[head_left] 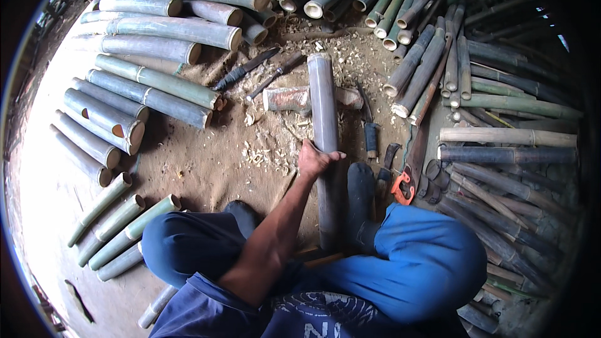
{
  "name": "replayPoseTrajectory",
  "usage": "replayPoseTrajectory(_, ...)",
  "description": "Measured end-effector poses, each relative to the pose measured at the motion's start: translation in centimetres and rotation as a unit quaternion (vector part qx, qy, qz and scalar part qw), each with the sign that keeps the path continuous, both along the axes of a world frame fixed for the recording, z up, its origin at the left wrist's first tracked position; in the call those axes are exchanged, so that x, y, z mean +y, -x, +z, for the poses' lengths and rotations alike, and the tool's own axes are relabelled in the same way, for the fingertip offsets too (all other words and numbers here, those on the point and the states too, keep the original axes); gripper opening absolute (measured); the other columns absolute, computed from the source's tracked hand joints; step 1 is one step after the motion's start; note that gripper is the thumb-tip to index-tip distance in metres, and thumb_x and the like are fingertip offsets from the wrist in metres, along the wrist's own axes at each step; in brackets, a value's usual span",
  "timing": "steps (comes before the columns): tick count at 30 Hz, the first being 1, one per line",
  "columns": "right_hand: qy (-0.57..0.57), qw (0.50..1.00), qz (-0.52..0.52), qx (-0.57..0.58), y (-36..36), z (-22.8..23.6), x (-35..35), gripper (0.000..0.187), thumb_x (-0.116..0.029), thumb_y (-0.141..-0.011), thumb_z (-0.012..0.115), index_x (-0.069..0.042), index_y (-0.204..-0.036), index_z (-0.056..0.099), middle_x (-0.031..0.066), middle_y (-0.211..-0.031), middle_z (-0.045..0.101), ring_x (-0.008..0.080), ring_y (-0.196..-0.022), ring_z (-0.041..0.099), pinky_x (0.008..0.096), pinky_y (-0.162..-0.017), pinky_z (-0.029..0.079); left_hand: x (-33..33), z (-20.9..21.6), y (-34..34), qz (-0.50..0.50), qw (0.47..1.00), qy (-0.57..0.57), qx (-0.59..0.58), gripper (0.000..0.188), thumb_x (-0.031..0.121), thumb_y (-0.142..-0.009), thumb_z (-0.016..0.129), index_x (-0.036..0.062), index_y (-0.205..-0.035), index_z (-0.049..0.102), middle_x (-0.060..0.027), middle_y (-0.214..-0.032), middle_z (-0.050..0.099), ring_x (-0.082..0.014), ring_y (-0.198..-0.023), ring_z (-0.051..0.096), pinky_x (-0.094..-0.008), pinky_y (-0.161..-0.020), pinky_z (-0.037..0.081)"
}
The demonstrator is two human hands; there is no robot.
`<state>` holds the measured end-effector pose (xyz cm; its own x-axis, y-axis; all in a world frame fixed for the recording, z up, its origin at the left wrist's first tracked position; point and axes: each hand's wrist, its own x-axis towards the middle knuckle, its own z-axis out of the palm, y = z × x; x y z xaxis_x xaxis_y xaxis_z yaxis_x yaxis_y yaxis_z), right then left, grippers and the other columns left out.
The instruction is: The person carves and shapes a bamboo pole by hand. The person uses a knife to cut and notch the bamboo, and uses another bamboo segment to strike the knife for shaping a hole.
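A thick grey bamboo tube (323, 103) lies lengthwise in front of me, running from between my legs out to the far side. Its far end rests across a short, roughly stripped log (288, 99). Around the tube's middle, my left hand (317, 159) is closed, thumb over the right side. My right hand does not show anywhere. Right of the tube lies a knife with a dark blue wrapped handle (371, 139). Beyond the log are a dark-wrapped machete (241, 72) and a slim chisel-like tool (275, 76).
Stacked bamboo lengths (169, 32) spread along the left and far side. More poles (507, 153) crowd the right. A saw with an orange handle (402, 188) and a curved blade (390, 156) lie by my right foot (360, 197). Pale shavings (266, 156) litter the brown ground cloth.
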<state>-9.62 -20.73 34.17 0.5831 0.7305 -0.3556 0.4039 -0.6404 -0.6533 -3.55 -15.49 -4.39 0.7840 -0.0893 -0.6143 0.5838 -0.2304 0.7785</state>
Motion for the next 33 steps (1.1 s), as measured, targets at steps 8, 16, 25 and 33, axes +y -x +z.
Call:
replayPoseTrajectory(8,-0.019,1.0,-0.011,-0.002,1.0,0.4,-0.6,0.034,-0.01,-0.086,0.075,0.003,-0.116,0.064,0.0198,-0.103,0.069,0.04,-0.102,0.067,0.0491,-0.098,0.052,4.7,-6.9,0.4,0.074,0.842,0.49,0.215,0.103,0.086,-0.086,0.057,0.0054,-0.15,0.05,-0.0151,-0.149,0.055,-0.0321,-0.141,0.046,-0.0645,-0.119,0.029)
replayPoseTrajectory(16,-0.052,0.998,-0.042,-0.017,2.5,0.3,-2.1,0.032,-0.009,-0.086,0.074,0.004,-0.114,0.065,0.0199,-0.104,0.07,0.0402,-0.103,0.067,0.0491,-0.099,0.052,4.3,-4.5,-0.3,-0.019,0.927,0.351,0.134,0.098,0.067,-0.082,0.08,0.005,-0.15,0.048,-0.0146,-0.142,0.06,-0.0311,-0.132,0.056,-0.0595,-0.111,0.042)
replayPoseTrajectory(25,-0.044,0.998,-0.029,-0.015,2.1,0.4,-1.7,0.029,-0.008,-0.086,0.074,0.004,-0.112,0.066,0.0201,-0.104,0.07,0.0405,-0.103,0.067,0.0491,-0.1,0.051,1.6,-2.4,-1.1,0.047,0.968,0.245,0.024,0.067,0.025,-0.069,0.098,-0.0102,-0.118,0.069,-0.0169,-0.103,0.076,-0.0232,-0.087,0.075,-0.0375,-0.079,0.062)
replayPoseTrajectory(33,-0.047,0.998,-0.036,0.019,3.3,1.4,-2.1,0.027,-0.007,-0.086,0.074,0.005,-0.11,0.067,0.0202,-0.105,0.07,0.0407,-0.104,0.067,0.0492,-0.102,0.051,0.3,-3.6,-1.3,0.025,0.998,0.063,-0.006,0.058,0.02,-0.072,0.097,-0.0112,-0.112,0.069,-0.0157,-0.095,0.077,-0.0187,-0.077,0.074,-0.0327,-0.066,0.061)
